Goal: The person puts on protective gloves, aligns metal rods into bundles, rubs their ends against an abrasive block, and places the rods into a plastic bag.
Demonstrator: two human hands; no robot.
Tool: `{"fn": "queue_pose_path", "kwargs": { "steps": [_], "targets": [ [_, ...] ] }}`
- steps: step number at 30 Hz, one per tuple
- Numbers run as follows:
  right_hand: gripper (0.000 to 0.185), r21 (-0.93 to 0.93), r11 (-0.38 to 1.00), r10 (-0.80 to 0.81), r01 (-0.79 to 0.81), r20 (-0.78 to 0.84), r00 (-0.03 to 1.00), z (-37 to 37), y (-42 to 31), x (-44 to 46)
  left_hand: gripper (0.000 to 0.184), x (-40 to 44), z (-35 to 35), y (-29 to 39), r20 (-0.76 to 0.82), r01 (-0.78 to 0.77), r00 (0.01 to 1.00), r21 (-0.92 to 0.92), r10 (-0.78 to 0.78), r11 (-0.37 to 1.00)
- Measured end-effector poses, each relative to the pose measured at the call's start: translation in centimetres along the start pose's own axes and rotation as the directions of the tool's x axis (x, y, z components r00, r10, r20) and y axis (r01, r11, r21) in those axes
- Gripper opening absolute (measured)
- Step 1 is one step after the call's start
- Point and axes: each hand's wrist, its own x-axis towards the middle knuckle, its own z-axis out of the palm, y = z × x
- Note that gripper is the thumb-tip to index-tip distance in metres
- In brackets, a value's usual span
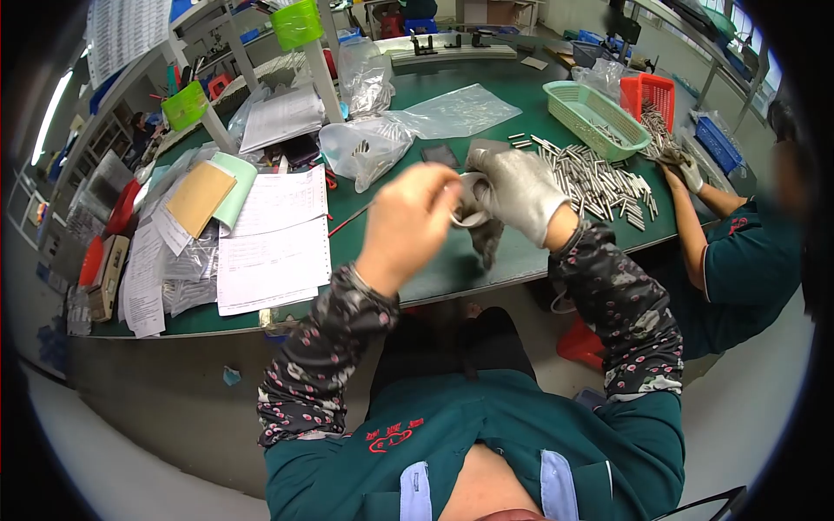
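My left hand (pixel 407 227) is bare, its fingers curled at the pale cuff of a loose grey work glove (pixel 486 241). A whitish-grey work glove covers my right hand (pixel 526 193), which is closed on the other side of the same loose glove. The cuff opening faces my left hand, and the grey fingers hang down over the table edge. Motion blurs my left fingertips. Just right of my right hand lies a loose heap of short metal pins (pixel 599 181). A small dark square pad (pixel 440 155) lies behind my hands.
A green basket (pixel 638 137) and a red basket (pixel 650 94) stand behind the pins. At right, a co-worker's gloved hand (pixel 691 172) is by more pins. Papers (pixel 274 252) cover the left side, near a plastic bag of parts (pixel 365 152) and a red-handled tool (pixel 347 220).
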Motion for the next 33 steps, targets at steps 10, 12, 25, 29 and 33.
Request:
{"fn": "queue_pose_path", "kwargs": {
  "steps": [10,12,25,29,33],
  "targets": [
    [0.033,0.011,0.935,-0.283,0.354,-0.580,0.764,5.4,-3.9,-3.7,0.025,-4.7,3.3,-7.3,0.543,0.426,0.803,-0.811,-0.244,-0.401],
    [0.031,0.077,0.924,-0.253,0.374,-0.610,0.751,7.3,-3.8,-4.2,0.025,-4.4,4.3,-6.7,0.371,0.316,0.716,-0.928,-0.591,-0.200],
    [0.044,0.202,0.834,-0.308,0.514,-0.603,0.736,9.2,-5.5,-5.6,0.038,-1.5,2.4,-4.2,0.680,0.669,0.587,-0.713,-0.439,-0.211],
    [0.041,0.187,0.857,-0.323,0.480,-0.531,0.784,9.7,-5.3,-6.6,0.014,-1.9,1.4,-2.7,0.517,0.507,0.827,-0.855,-0.219,-0.105],
    [0.035,0.205,0.870,-0.311,0.449,-0.480,0.820,8.4,-6.7,-7.4,0.009,-1.6,2.7,-3.8,0.220,0.273,0.961,-0.676,-0.167,0.685]
  ]
}}
